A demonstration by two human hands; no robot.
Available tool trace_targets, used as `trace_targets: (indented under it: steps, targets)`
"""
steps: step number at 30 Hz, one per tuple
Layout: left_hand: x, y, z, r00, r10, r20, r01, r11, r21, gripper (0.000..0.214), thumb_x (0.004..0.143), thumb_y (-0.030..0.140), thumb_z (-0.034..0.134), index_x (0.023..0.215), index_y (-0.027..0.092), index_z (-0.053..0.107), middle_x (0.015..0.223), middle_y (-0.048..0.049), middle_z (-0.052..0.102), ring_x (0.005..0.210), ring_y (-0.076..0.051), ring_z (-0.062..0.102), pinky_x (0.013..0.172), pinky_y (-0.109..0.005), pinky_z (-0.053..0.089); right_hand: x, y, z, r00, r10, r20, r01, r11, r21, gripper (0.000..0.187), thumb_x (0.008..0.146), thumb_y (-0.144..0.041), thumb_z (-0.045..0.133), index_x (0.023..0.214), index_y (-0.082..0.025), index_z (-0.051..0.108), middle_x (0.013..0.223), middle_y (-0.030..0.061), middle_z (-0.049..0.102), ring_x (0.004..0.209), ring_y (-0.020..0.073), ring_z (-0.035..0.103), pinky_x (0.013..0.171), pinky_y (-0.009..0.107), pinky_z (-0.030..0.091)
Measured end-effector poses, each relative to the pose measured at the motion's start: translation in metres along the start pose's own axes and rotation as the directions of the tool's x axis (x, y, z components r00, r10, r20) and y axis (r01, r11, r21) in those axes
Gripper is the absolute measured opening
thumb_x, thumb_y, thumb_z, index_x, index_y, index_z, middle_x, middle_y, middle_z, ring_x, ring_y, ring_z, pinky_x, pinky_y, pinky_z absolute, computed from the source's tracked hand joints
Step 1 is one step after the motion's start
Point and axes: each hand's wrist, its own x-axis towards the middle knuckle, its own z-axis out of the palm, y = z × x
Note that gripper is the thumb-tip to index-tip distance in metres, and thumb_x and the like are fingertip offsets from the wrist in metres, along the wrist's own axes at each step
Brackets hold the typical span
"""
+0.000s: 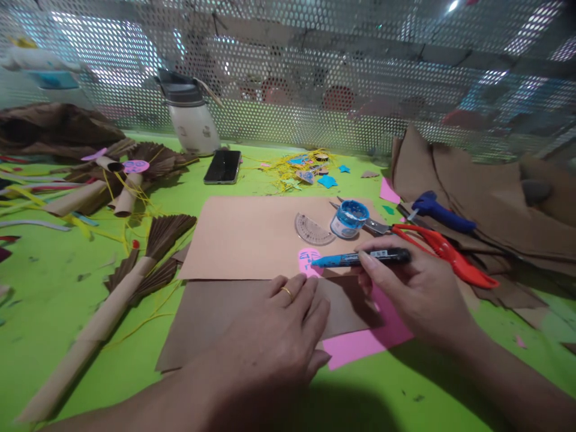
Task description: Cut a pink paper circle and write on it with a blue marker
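My right hand (416, 285) grips a black marker (382, 257) with a blue tip end, which points left onto a small pink paper circle (305, 259). Blue marks show on that circle. My left hand (288, 324) lies palm down on a folded sheet of brown paper (243, 237), its fingertips just below the circle; a ring is on one finger. Beyond the marker a clear protractor (312, 229) rests on the sheet beside an open jar of blue paint (350, 219). Pink paper (360, 348) sticks out under the brown sheet between my hands.
Red-handled scissors (465, 264) and a blue-handled tool (443, 211) lie right, by stacked brown paper (477, 192). A phone (222, 167), a white bottle (195, 123) and paper-tube figures (128, 282) are left. Yellow shreds (292, 174) lie ahead, before a perforated metal screen (288, 72).
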Motion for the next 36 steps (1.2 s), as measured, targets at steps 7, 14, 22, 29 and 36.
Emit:
trace_targets:
  steps: [7, 14, 22, 29, 36]
  targets:
    - [0.0002, 0.0001, -0.0002, 1.0, -0.004, -0.021, 0.004, 1.0, 0.0, 0.048, 0.096, 0.044, 0.047, 0.127, 0.008, 0.057, 0.132, -0.0242, 0.059, 0.122, -0.04, 0.055, 0.096, -0.052, 0.045, 0.0047, 0.0028, 0.0018, 0.994, -0.079, 0.074, 0.078, 0.997, 0.022, 0.015, 0.084, -0.03, 0.064, 0.091, -0.017, 0.064, 0.069, 0.0022, 0.066, 0.053, 0.0136, 0.063, 0.047, 0.026, 0.052]
    - [0.0008, -0.0006, 0.001, 1.0, 0.001, -0.008, -0.001, 1.0, -0.001, 0.051, 0.097, 0.046, 0.045, 0.13, 0.008, 0.055, 0.134, -0.0246, 0.058, 0.123, -0.039, 0.055, 0.097, -0.053, 0.046, 0.0079, 0.0043, 0.0022, 0.989, -0.112, 0.1, 0.116, 0.993, -0.036, 0.013, 0.086, -0.029, 0.062, 0.091, -0.017, 0.065, 0.083, 0.0073, 0.07, 0.07, 0.0166, 0.068, 0.054, 0.026, 0.054]
    - [-0.0003, -0.0003, 0.0012, 1.0, -0.006, 0.01, 0.007, 0.999, -0.039, 0.05, 0.097, 0.045, 0.045, 0.131, 0.009, 0.055, 0.137, -0.0263, 0.056, 0.124, -0.041, 0.055, 0.096, -0.055, 0.046, 0.0053, 0.0051, -0.0022, 0.988, -0.098, 0.117, 0.108, 0.991, -0.084, 0.015, 0.088, -0.031, 0.06, 0.092, -0.017, 0.065, 0.072, 0.0033, 0.067, 0.059, 0.0145, 0.064, 0.053, 0.026, 0.054]
    - [0.0008, -0.001, -0.0006, 0.999, -0.008, 0.032, 0.009, 0.999, -0.036, 0.052, 0.098, 0.046, 0.042, 0.132, 0.009, 0.054, 0.138, -0.026, 0.055, 0.125, -0.04, 0.054, 0.097, -0.054, 0.046, 0.0042, 0.0045, -0.0054, 0.998, -0.015, 0.056, 0.023, 0.987, -0.157, 0.015, 0.088, -0.032, 0.061, 0.091, -0.019, 0.066, 0.065, 0.0009, 0.065, 0.055, 0.0145, 0.063, 0.045, 0.023, 0.05]
    - [0.0004, 0.0007, -0.003, 0.999, -0.02, 0.029, 0.021, 0.999, -0.031, 0.051, 0.097, 0.045, 0.045, 0.132, 0.008, 0.054, 0.138, -0.0251, 0.055, 0.127, -0.04, 0.053, 0.098, -0.054, 0.045, 0.0023, -0.0034, -0.0032, 0.995, 0.096, 0.024, -0.095, 0.995, -0.033, 0.017, 0.087, -0.035, 0.063, 0.09, -0.019, 0.064, 0.058, -0.0014, 0.062, 0.042, 0.012, 0.057, 0.039, 0.023, 0.048]
